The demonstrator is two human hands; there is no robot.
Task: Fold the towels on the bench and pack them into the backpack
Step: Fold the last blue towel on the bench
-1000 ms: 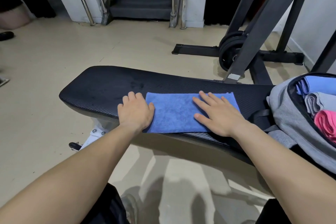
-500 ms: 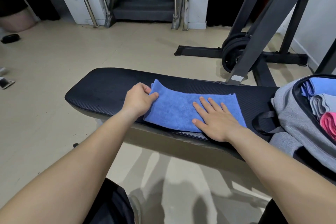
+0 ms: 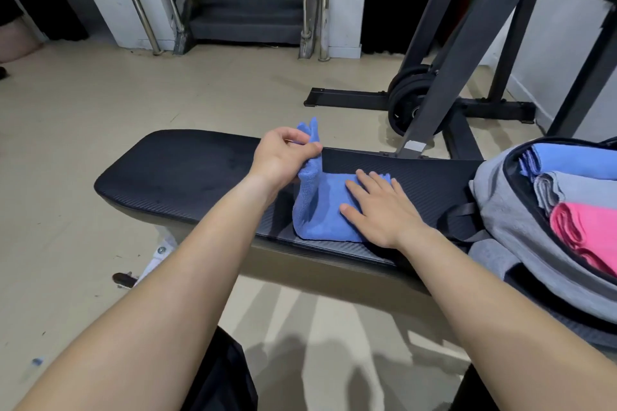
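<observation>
Our left hand pinches the towel end, raised | right hand flat, pinning it on the bench | risk — edges land skewed, fold bunches | backpack open beside

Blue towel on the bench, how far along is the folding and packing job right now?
Done: a light-blue towel, a grey towel and a pink towel sit folded in the open grey backpack. In hand: the left grip pinches one end of the blue towel up off the bench while the right grip presses the rest flat. Left: finish that fold and pack it. No other loose towels show.
</observation>
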